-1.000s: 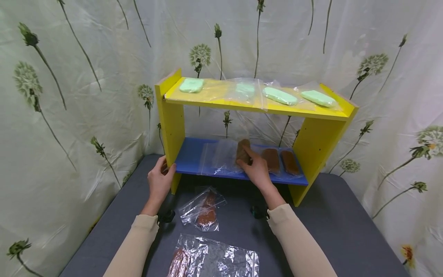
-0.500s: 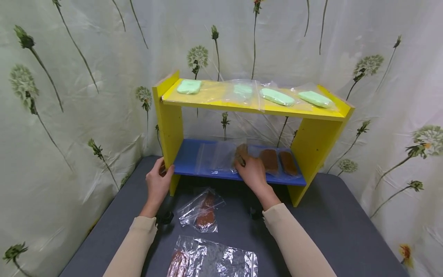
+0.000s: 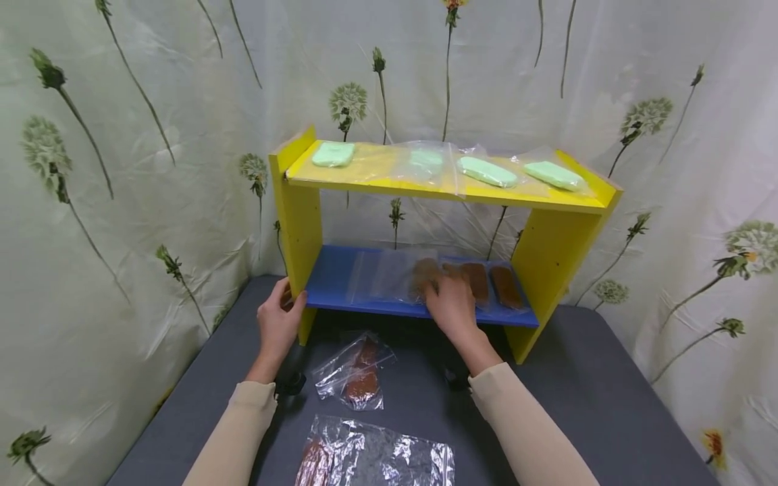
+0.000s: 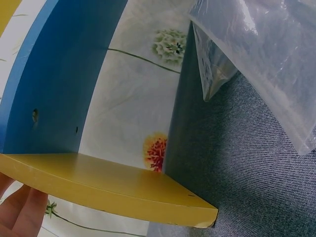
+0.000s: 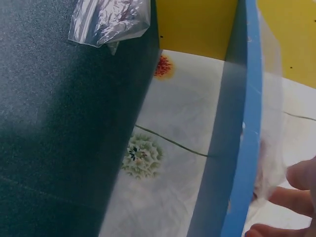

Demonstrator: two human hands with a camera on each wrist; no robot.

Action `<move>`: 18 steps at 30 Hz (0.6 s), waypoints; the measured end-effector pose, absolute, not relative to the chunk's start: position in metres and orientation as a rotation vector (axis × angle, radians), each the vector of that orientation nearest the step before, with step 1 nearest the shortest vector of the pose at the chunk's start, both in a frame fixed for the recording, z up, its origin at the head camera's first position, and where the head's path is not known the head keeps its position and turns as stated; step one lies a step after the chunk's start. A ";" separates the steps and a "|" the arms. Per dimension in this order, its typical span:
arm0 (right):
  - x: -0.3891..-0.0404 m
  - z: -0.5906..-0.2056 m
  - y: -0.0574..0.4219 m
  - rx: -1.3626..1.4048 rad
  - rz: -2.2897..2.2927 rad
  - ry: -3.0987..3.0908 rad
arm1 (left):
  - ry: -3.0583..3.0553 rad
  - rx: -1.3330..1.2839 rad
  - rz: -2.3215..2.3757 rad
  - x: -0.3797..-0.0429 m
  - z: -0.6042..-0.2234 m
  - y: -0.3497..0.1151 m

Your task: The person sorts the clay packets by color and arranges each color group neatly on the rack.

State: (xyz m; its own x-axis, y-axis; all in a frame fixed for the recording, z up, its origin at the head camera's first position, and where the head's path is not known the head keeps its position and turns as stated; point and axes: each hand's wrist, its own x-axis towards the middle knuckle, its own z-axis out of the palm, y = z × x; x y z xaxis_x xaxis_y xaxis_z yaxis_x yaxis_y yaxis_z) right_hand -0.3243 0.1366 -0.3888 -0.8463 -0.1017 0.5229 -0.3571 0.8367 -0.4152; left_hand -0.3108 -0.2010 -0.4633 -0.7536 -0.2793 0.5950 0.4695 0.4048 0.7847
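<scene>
A small two-tier shelf has yellow side panels [image 3: 298, 236] and a blue lower board [image 3: 337, 270]. My left hand [image 3: 278, 320] holds the left panel near the blue board, thumb in front and fingers round the outer side; fingers also show under the yellow panel in the left wrist view. My right hand [image 3: 452, 300] is over the lower board, fingertips beside a brown block [image 3: 424, 273] in a clear zip bag [image 3: 389, 280]. In the right wrist view its spread fingers [image 5: 291, 200] are at the bag's edge. The hand partly covers the block and blurs slightly.
More bagged brown blocks [image 3: 506, 287] lie at the right of the lower board. Bagged pale green blocks [image 3: 334, 154] line the yellow top. On the dark table, a bagged brown block [image 3: 362, 385] and a larger clear bag [image 3: 389, 452] lie before the shelf.
My right hand moves slightly right from the brown block, which lies a little nearer the board's front than a second ago. My left hand stays on the panel.
</scene>
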 end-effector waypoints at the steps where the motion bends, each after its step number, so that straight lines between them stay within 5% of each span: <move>1: -0.322 -0.389 0.139 0.319 0.724 -2.496 | -1.985 -0.159 -1.406 -0.311 -0.464 -0.200; 18: -0.271 -0.414 0.215 0.107 0.856 -1.997 | -1.990 -0.134 -1.395 -0.311 -0.464 -0.199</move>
